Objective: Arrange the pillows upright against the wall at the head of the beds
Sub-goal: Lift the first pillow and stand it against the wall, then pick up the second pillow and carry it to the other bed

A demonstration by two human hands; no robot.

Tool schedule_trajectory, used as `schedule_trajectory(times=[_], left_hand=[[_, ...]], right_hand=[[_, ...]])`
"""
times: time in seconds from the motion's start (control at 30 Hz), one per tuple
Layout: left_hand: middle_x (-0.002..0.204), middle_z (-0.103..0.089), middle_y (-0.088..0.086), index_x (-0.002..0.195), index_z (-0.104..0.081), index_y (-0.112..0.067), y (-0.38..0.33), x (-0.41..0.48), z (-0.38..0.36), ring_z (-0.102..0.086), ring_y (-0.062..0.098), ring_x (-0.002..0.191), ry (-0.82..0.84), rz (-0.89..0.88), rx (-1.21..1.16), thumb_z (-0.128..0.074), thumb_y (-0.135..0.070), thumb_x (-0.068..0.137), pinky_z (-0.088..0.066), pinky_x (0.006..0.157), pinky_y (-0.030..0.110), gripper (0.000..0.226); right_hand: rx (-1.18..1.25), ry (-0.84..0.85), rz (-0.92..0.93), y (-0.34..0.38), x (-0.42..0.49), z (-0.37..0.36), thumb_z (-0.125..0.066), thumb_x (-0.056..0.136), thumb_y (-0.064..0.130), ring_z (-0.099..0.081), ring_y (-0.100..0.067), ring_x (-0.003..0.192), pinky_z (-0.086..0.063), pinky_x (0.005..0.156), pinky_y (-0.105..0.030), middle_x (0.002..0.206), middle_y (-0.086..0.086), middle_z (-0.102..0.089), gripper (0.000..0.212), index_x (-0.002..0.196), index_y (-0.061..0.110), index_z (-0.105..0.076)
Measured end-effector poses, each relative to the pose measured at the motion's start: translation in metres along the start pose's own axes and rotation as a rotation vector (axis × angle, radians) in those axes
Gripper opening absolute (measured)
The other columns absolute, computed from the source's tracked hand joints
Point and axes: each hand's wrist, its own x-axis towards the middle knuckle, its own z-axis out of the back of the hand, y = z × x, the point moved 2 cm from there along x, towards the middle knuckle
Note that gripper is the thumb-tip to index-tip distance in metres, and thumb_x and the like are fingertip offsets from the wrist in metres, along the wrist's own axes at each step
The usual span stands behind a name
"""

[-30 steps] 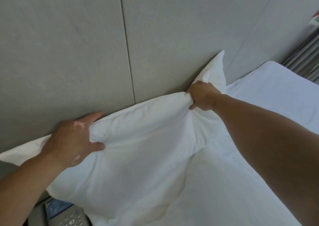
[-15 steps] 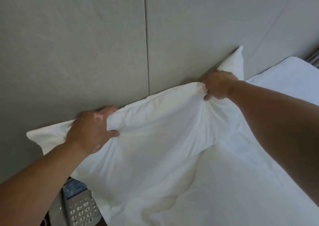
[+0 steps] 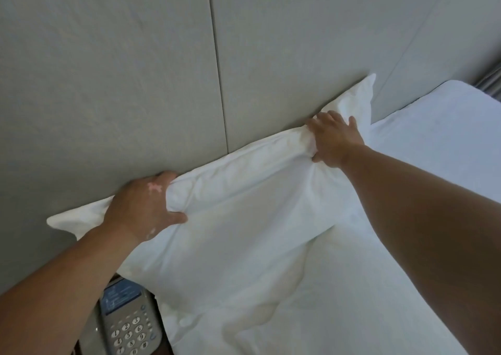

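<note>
A white pillow [image 3: 235,219] stands on its long edge on the bed [image 3: 433,143], leaning against the grey panelled wall [image 3: 135,70]. My left hand [image 3: 141,208] grips the pillow's top edge near its left corner, thumb in front and fingers behind the fabric. My right hand [image 3: 332,137] lies on the top edge near the right corner, fingers spread flat over the cloth and thumb pressed into a bunched fold below. The pillow's lower part merges with the rumpled white sheet.
A grey desk telephone [image 3: 127,319] with a keypad sits beside the bed at the lower left, under my left forearm. Striped curtain fabric [image 3: 492,80] shows at the far right edge. A vertical seam [image 3: 217,61] divides the wall panels.
My right hand has loosened from a fist on the pillow's top edge and its fingers now spread flat. The pillow sits a little lower against the wall. My left hand keeps its grip.
</note>
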Motion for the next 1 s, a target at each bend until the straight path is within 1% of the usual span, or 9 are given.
schedule_trajectory(times=[0.13,0.23,0.3,0.4,0.53,0.63,0.7,0.87,1.0], left_hand=[[0.104,-0.072,0.011,0.116,-0.060,-0.017,-0.003,-0.011,0.019,-0.065,0.035,0.096,-0.051,0.050,0.003,-0.082,-0.052,0.063,-0.046,0.073,0.035,0.067],[0.113,-0.067,0.017,0.120,-0.058,-0.011,-0.009,-0.031,0.028,-0.059,0.040,0.105,-0.127,0.113,-0.028,-0.079,-0.034,0.073,-0.048,0.084,0.045,0.057],[0.113,-0.065,0.019,0.121,-0.061,-0.008,-0.026,-0.053,0.029,-0.055,0.042,0.108,-0.245,0.066,-0.087,-0.078,-0.020,0.073,-0.046,0.089,0.051,0.052],[0.116,-0.064,0.010,0.119,-0.063,-0.013,-0.081,-0.096,0.017,-0.049,0.030,0.114,-0.296,-0.063,-0.284,-0.075,-0.018,0.076,-0.043,0.094,0.045,0.045],[0.122,-0.063,-0.001,0.124,-0.060,-0.023,-0.153,-0.143,-0.042,-0.054,0.022,0.117,0.070,-0.171,-0.456,-0.065,-0.036,0.077,-0.043,0.098,0.035,0.048],[0.123,-0.061,-0.002,0.130,-0.053,-0.028,-0.198,-0.162,-0.091,-0.058,0.020,0.114,0.369,-0.200,-0.442,-0.065,-0.044,0.078,-0.046,0.094,0.032,0.056],[0.127,-0.059,0.002,0.135,-0.047,-0.030,-0.222,-0.169,-0.118,-0.057,0.020,0.116,0.516,-0.205,-0.398,-0.065,-0.048,0.079,-0.045,0.094,0.031,0.062],[0.146,-0.042,0.013,0.150,-0.029,-0.028,-0.263,-0.161,-0.166,-0.050,0.028,0.129,0.686,-0.209,-0.309,-0.059,-0.063,0.081,-0.037,0.105,0.036,0.083],[0.157,-0.027,0.011,0.153,-0.022,-0.034,-0.283,-0.139,-0.197,-0.040,0.033,0.138,0.704,-0.181,-0.288,-0.053,-0.076,0.075,-0.031,0.113,0.041,0.094]], right_hand=[[0.107,-0.044,-0.037,-0.012,-0.034,0.012,-0.079,0.082,0.026,-0.018,-0.030,0.151,-0.024,0.117,-0.055,0.164,-0.008,-0.021,0.097,0.157,0.024,-0.017],[0.263,-0.040,-0.095,-0.026,-0.092,0.012,-0.074,0.086,0.025,-0.020,-0.030,0.151,-0.030,0.116,-0.047,0.166,-0.009,-0.019,0.094,0.159,0.022,-0.015],[0.380,0.028,-0.160,-0.031,-0.145,-0.002,-0.073,0.086,0.030,-0.023,-0.030,0.150,-0.033,0.115,-0.046,0.165,-0.007,-0.021,0.093,0.159,0.023,-0.016],[0.550,0.123,-0.294,-0.037,-0.240,-0.041,-0.075,0.084,0.038,-0.030,-0.029,0.147,-0.034,0.115,-0.044,0.162,-0.006,-0.029,0.093,0.158,0.022,-0.021],[0.723,0.234,-0.602,-0.043,-0.375,-0.100,-0.077,0.082,0.040,-0.035,-0.026,0.145,-0.030,0.117,-0.038,0.160,-0.007,-0.033,0.092,0.156,0.018,-0.028],[0.771,0.220,-0.852,-0.044,-0.477,-0.142,-0.077,0.080,0.039,-0.035,-0.024,0.145,-0.031,0.117,-0.035,0.158,-0.006,-0.037,0.090,0.155,0.015,-0.033],[0.733,0.249,-0.925,-0.039,-0.526,-0.161,-0.077,0.078,0.041,-0.033,-0.023,0.146,-0.028,0.117,-0.033,0.158,-0.005,-0.038,0.089,0.153,0.014,-0.036],[0.564,0.221,-1.126,-0.057,-0.586,-0.190,-0.076,0.059,0.070,-0.048,-0.031,0.137,-0.036,0.111,-0.049,0.150,-0.012,-0.050,0.103,0.142,0.014,-0.053],[0.525,0.296,-1.279,-0.098,-0.605,-0.195,-0.051,0.063,0.092,-0.023,-0.027,0.150,-0.019,0.117,-0.054,0.165,-0.002,-0.023,0.111,0.154,0.034,-0.027]])
